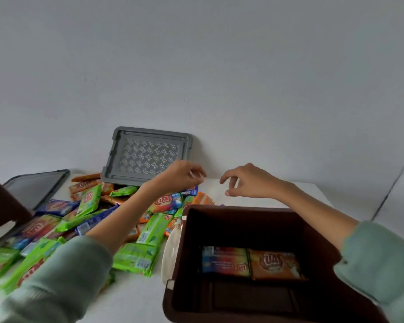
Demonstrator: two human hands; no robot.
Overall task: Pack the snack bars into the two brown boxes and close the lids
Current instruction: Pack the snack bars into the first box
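A brown box [189,257] stands open in front of me on the right, with two snack bars [250,262] lying side by side on its bottom. A pile of snack bars [91,220] in green, orange, blue and red wrappers covers the table to its left. My left hand [180,176] hovers over the far end of the pile, fingers loosely curled, holding nothing that I can see. My right hand [247,180] hangs above the bare table beyond the box, fingers curved and empty. A second brown box [2,206] shows at the left edge.
A grey lid [147,155] leans against the white wall behind the pile. Another dark lid [35,190] rests tilted by the left box. A pale handle [170,255] hangs on the near box's left side. The white table [266,194] ends at the wall.
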